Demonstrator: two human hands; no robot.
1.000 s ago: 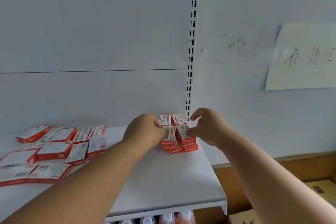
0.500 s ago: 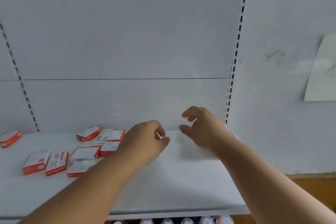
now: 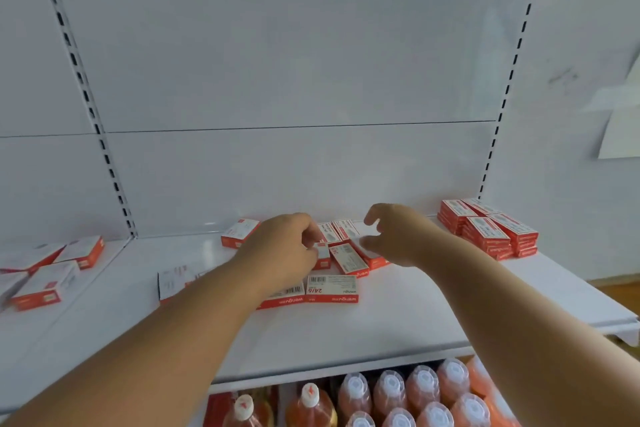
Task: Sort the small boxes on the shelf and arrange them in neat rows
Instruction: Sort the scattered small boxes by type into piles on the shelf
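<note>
Together, we had both hands out over the white shelf (image 3: 398, 315). Our left hand (image 3: 287, 253) had its fingers curled round a small red-and-white box (image 3: 322, 253), pinching it among the loose boxes (image 3: 348, 258) scattered mid-shelf. Our right hand (image 3: 398, 236) hovered just beside it, fingers loosely curled and apart, holding nothing, above another of those boxes. Nearer us, two boxes (image 3: 332, 293) lay flat side by side, barcodes up, partly hidden by our left wrist. At the back right corner, the sorted stack (image 3: 488, 230) stood in tidy rows, several layers high, well apart from the jumble. One box (image 3: 240, 232) lay tilted by the back panel, left of our hands, and more boxes (image 3: 45, 279) lay strewn on the neighbouring shelf section at far left. Below the shelf edge, capped bottles (image 3: 391, 395) of orange liquid stood in rows.
</note>
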